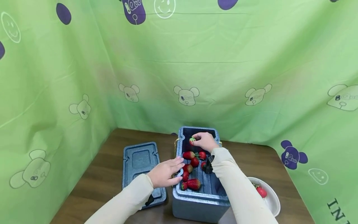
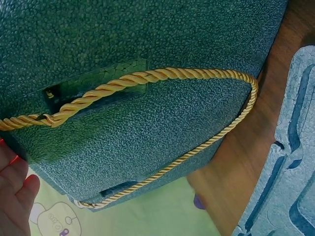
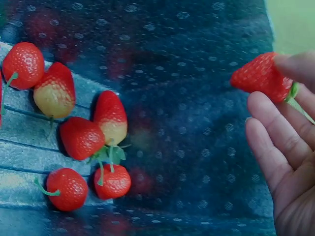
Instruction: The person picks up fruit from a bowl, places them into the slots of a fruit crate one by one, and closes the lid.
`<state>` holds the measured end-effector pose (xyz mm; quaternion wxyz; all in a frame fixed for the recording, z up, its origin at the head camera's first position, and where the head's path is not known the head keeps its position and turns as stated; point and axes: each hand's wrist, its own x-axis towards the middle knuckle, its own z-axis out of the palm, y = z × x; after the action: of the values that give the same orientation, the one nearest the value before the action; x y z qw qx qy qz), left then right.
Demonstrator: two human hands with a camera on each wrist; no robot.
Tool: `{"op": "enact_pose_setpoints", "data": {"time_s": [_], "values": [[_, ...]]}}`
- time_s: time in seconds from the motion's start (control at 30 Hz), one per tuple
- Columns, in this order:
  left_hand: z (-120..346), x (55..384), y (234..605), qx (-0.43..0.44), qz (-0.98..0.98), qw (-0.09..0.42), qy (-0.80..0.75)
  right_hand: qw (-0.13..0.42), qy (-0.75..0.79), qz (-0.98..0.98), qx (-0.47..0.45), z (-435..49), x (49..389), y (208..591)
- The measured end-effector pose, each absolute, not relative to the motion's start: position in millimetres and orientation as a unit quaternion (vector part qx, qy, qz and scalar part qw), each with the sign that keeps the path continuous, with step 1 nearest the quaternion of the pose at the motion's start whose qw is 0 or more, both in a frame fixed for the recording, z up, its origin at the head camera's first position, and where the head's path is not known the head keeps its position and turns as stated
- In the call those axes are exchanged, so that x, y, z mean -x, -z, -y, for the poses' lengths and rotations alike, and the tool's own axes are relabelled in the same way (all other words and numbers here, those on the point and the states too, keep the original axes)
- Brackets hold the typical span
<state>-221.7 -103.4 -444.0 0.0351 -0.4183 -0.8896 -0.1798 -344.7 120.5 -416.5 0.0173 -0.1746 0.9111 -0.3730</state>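
Observation:
My right hand [image 1: 206, 142] pinches a red strawberry [image 3: 263, 76] between thumb and fingers, over the far end of a blue-grey foam box [image 1: 201, 196]. Its green leaves show at the stem end. In the box, several strawberries [image 1: 193, 184] lie on the ribbed floor toward the near and left side, some with pale yellow ends [image 3: 55, 102]. My left hand [image 1: 167, 172] rests at the box's left rim with its fingers nearly straight, fingertips over the edge. In the left wrist view, only a few of its fingers show beside the box wall.
Left of the box lies its matching lid [image 1: 141, 158], flat on the wooden table [image 1: 95, 186]. A yellow twisted rope [image 2: 197, 73] hangs as a handle along the box's side. To the right, a white bowl [image 1: 275, 199] holds red strawberries [image 1: 262, 192], partly behind my right sleeve. Green curtains stand behind.

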Motion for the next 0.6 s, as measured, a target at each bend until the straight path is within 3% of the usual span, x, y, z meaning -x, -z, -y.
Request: {"op": "enact_pose_setpoints", "data": {"time_s": [0.33,0.6], "values": [[104.6,218.1,448.2,0.415,0.891,0.052,0.174,0.038,0.355,-0.918,0.175,-113.9,341.6,427.1],[104.8,223.1,446.0,0.421,0.891,0.064,0.154,0.031,0.357,-0.910,0.209,-119.1,342.9,410.3]]}}
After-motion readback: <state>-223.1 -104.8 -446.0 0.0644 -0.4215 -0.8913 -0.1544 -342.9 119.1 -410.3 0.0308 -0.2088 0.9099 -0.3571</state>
